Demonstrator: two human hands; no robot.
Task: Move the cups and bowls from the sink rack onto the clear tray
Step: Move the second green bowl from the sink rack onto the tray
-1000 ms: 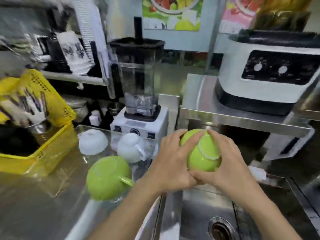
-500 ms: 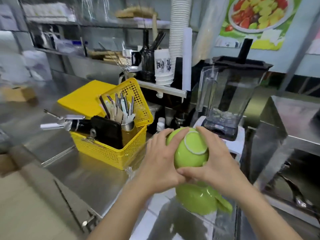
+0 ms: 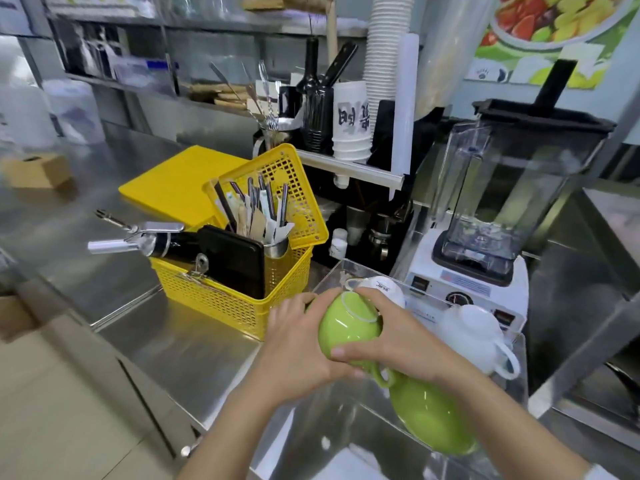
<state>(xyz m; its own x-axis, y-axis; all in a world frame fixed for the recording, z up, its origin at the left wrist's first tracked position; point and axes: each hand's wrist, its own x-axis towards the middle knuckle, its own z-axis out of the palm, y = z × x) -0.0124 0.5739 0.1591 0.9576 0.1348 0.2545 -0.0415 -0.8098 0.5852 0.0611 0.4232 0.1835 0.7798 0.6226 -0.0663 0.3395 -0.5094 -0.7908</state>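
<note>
A green cup [image 3: 346, 327] is held upside down, foot ring up and handle low at the right. My left hand [image 3: 294, 348] grips its left side and my right hand [image 3: 401, 337] its right side. It hangs over the near left part of the clear tray [image 3: 367, 268]. In the tray another green cup [image 3: 429, 414] lies inverted at the near right, a white cup [image 3: 476, 334] with a handle sits inverted at the back right, and a white bowl [image 3: 384, 289] peeks out behind my fingers.
A yellow basket [image 3: 235, 296] with utensils, a black case and a metal dispenser stands left of the tray. A blender [image 3: 502, 216] on a white base stands behind the tray. A steel shelf edge [image 3: 585, 341] rises at the right. Steel counter [image 3: 162, 341] stretches to the left.
The green cup, held in both hands, has travelled from above the sink leftward to over the clear tray and now sits lower. My view has swung left.
</note>
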